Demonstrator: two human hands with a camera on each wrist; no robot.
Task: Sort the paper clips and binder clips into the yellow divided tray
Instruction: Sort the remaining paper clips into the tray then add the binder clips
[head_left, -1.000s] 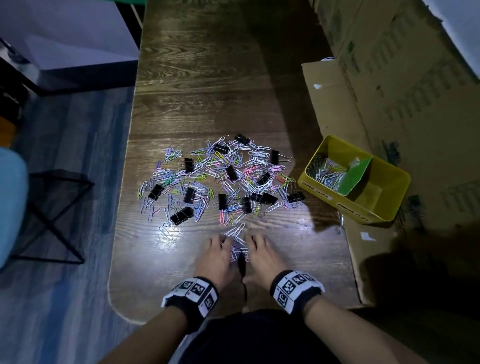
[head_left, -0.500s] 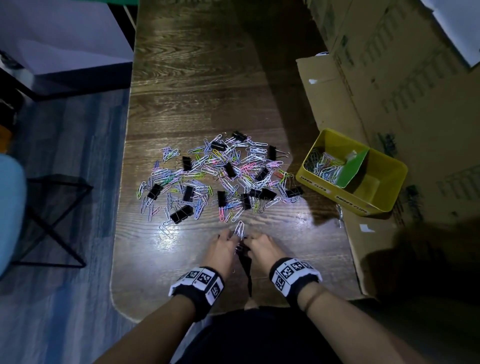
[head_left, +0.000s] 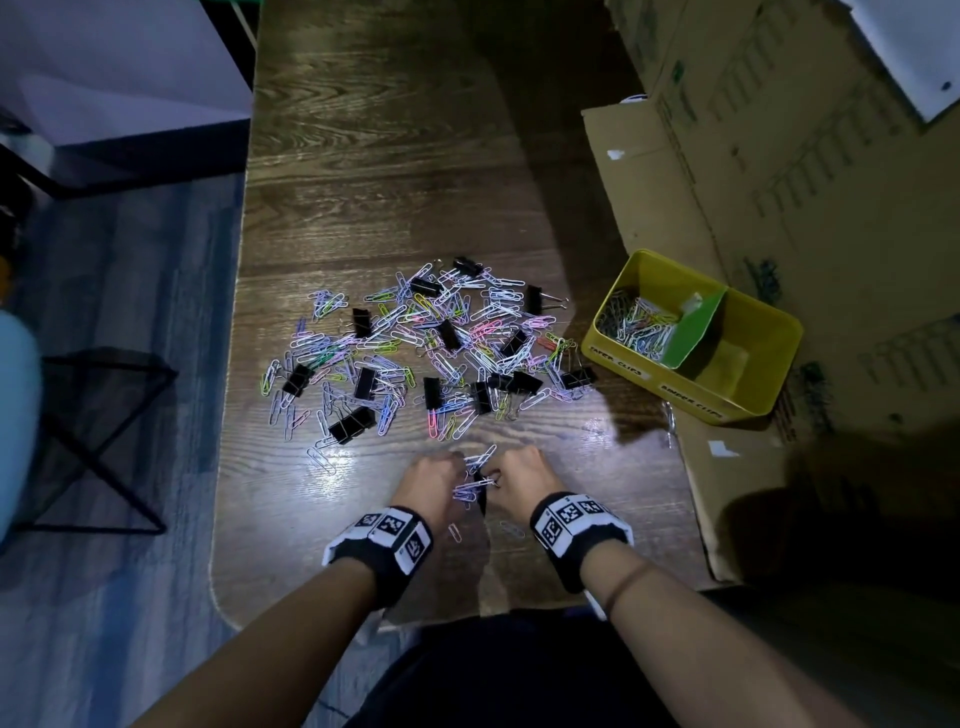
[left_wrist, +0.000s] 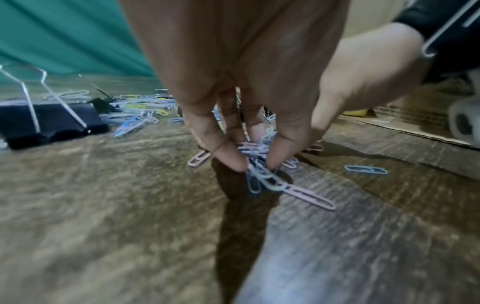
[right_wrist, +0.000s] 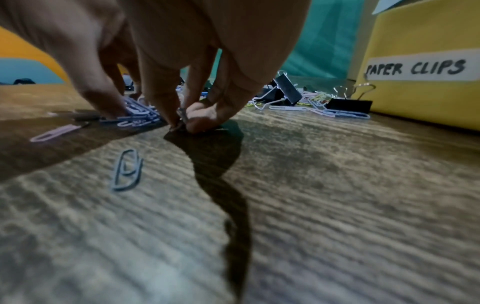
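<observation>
Coloured paper clips mixed with black binder clips (head_left: 431, 353) lie in a spread pile mid-table. The yellow divided tray (head_left: 680, 387) stands to the right, with a green divider (head_left: 698, 332) and paper clips (head_left: 634, 325) in its left compartment. Both hands meet just in front of the pile. My left hand (head_left: 447, 470) pinches a small bunch of paper clips (left_wrist: 259, 164) with curled fingers, just above the wood. My right hand (head_left: 506, 470) pinches the same bunch from the other side, with its fingertips (right_wrist: 179, 115) on the table. The tray's label (right_wrist: 415, 70) reads PAPER CLIPS.
Two loose paper clips (head_left: 454, 532) (head_left: 511, 530) lie between my wrists. Cardboard boxes (head_left: 779, 156) wall off the right side, and a flat cardboard sheet (head_left: 727, 467) runs under the tray. The table's near edge (head_left: 249, 613) is rounded. A black wire stool (head_left: 104, 441) stands on the left.
Both hands went from lying flat on the table to curled, and gathered a few paper clips between them. Two clips were left behind near the wrists.
</observation>
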